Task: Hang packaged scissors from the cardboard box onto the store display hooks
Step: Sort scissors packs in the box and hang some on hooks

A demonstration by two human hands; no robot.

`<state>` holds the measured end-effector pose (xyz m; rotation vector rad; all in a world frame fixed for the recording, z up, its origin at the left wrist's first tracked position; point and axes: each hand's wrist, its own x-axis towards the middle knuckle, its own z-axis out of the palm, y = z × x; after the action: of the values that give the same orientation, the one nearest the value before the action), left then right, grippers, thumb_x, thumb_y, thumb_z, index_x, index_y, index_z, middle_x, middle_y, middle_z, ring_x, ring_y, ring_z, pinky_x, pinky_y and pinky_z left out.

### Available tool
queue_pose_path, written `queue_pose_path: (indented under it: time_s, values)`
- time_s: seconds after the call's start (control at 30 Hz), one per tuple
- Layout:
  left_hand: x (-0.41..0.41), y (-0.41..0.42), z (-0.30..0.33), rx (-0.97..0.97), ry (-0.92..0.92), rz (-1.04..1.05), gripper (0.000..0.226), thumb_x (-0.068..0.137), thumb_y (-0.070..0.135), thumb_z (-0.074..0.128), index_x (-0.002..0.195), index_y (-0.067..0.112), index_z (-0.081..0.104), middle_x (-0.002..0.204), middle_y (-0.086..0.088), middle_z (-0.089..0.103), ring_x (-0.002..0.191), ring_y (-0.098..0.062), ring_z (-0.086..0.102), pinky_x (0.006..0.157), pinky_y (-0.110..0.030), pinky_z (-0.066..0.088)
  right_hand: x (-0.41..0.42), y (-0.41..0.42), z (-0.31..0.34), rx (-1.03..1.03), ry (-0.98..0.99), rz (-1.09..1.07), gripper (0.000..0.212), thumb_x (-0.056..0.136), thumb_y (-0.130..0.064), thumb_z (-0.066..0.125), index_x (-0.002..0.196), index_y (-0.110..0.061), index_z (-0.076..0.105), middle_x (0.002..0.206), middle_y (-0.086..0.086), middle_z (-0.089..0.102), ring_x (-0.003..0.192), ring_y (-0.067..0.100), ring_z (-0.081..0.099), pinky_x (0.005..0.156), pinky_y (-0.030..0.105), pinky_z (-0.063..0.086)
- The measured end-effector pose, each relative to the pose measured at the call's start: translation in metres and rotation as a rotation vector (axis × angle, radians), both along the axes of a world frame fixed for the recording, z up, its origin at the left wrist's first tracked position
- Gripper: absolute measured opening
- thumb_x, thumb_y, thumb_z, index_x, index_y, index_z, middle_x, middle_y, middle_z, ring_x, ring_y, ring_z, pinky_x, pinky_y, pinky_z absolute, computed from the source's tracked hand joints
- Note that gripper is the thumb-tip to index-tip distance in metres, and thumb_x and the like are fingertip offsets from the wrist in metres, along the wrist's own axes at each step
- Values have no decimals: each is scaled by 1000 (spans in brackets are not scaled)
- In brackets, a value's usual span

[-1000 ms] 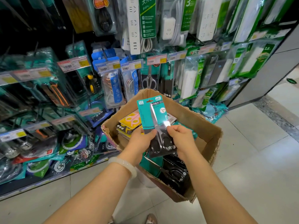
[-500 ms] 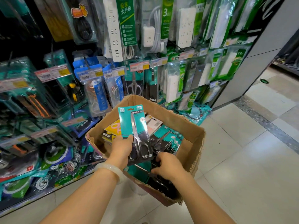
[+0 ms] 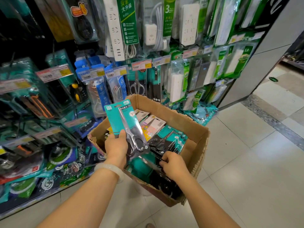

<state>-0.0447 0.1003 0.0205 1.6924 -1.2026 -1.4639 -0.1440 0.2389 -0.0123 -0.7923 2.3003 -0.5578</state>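
Teal card backs the packaged scissors (image 3: pixel 126 127) that the left hand (image 3: pixel 116 147) grips by the lower end, thumb curled over the front, holding the pack upright above the open cardboard box (image 3: pixel 185 124). Its long axis runs up and slightly left, blades and hang hole topmost, handles down at the fingers. That hang hole points toward the display hooks (image 3: pixel 141 63) carrying price tags and a hung pair of scissors (image 3: pixel 136 84), just beyond the box's far wall, so the left hand is the nearer one for the hanging. The right hand (image 3: pixel 174 165) reaches low into the near side of the box, fingers curled onto a dark-edged scissors pack (image 3: pixel 166 142) lying flat among others; whether it pinches the pack or only touches it is unclear. A pale bangle (image 3: pixel 113 170) circles the left wrist. Compared with a second ago, the right hand has let go of the held pack and dropped into the box, and the left hand alone now carries it.
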Motion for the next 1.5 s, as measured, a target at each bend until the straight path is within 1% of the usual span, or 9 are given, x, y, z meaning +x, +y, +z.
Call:
queue_pose_path:
  time_s: [0.1,0.23,0.37,0.57,0.73,0.9,1.07,1.2,1.5]
  values:
    - [4,-3,6,-90,35,67,13,95,22,51,105,13,54,102,-5,59,90,-25,55,86,-38,47,-14,-3,8,-123,-92,-130,4,92,-16,57,90,-15,53,93,2,56,84,18,53,66,25,40]
    - [7,-1,14,-135,94,70,5,96,17,50,101,15,50,97,-4,57,87,-22,53,76,-31,41,-30,-11,21,-412,-308,-394,11,89,-11,61,100,-14,60,105,10,67,93,26,65,75,36,52]
    - [15,-1,15,-136,91,55,4,96,18,51,95,16,54,87,2,57,87,-23,56,74,-33,47,-28,-25,38,-555,-383,-419,13,90,-9,58,81,-16,65,92,13,72,91,32,67,85,50,54]
    - [39,-9,29,-183,28,27,6,97,20,50,101,17,54,90,1,57,75,-17,52,59,-29,39,-7,-60,52,-665,-468,-315,20,95,-4,50,82,-14,62,87,8,70,74,15,66,67,26,57]
    - [73,-22,32,-156,18,37,16,96,25,52,90,11,58,92,-8,65,79,-25,59,69,-39,47,23,-94,51,-651,-518,-204,15,94,-6,52,85,-9,62,92,13,71,90,32,67,86,51,54]
    - [114,-38,39,-139,48,135,17,95,23,54,78,20,56,87,-6,65,82,-28,61,79,-46,53,61,-127,55,-630,-545,-49,14,94,-4,50,94,-1,64,97,16,72,93,32,68,84,48,54]
    - [168,-64,46,-186,58,208,20,94,24,55,82,9,59,80,-12,60,68,-22,51,61,-37,44,111,-172,56,-614,-521,7,15,91,-6,56,79,-8,64,89,14,73,95,40,66,86,59,50]
    - [210,-93,61,-220,89,237,21,95,21,54,82,5,57,72,-8,52,60,-17,40,51,-28,30,155,-204,76,-630,-556,30,14,92,-3,54,82,-7,62,88,12,72,87,31,66,88,52,51]
    - [293,-162,85,-342,159,227,14,95,22,55,82,21,60,77,-8,61,71,-23,54,64,-34,44,236,-278,113,-707,-536,116,10,94,-6,52,91,-7,62,98,9,70,95,23,63,88,37,50]
